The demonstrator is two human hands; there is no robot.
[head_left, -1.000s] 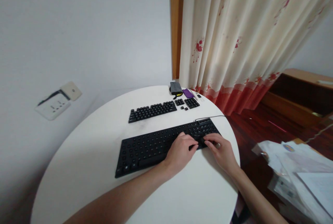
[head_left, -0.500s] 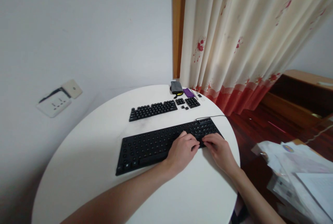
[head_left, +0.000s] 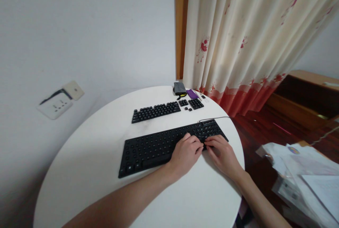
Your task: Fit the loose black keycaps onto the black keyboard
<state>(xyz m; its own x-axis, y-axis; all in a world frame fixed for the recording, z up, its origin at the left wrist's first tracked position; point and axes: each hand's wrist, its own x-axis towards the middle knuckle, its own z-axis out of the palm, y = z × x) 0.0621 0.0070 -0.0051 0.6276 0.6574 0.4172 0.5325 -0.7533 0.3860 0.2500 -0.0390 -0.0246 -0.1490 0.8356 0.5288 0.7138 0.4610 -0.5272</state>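
A black keyboard (head_left: 153, 146) lies on the white round table (head_left: 87, 171), most of its keycaps off, with a few left along its near edge. Over its near right part, my left hand (head_left: 186, 150) is curled with the fingertips pressed together. My right hand (head_left: 222, 152) comes in from the right, thumb and fingers pinched close beside the left fingertips. Whatever lies between the fingers is too small and hidden to name. Behind the keyboard, loose black keycaps (head_left: 156, 112) are laid out in rows, with a number pad group (head_left: 196, 104) at their right.
Near the table's far edge lie a grey pouch (head_left: 180, 88) and a purple cloth (head_left: 192, 94). A thin cable (head_left: 214, 118) runs behind the keyboard. Plastic bags and papers (head_left: 304, 171) are to the right, below a floral curtain (head_left: 238, 44). A wall socket (head_left: 57, 106) is at left.
My right hand has shifted slightly left, so its fingertips are closer to those of my left hand. The left hand and keyboard stay almost in place.
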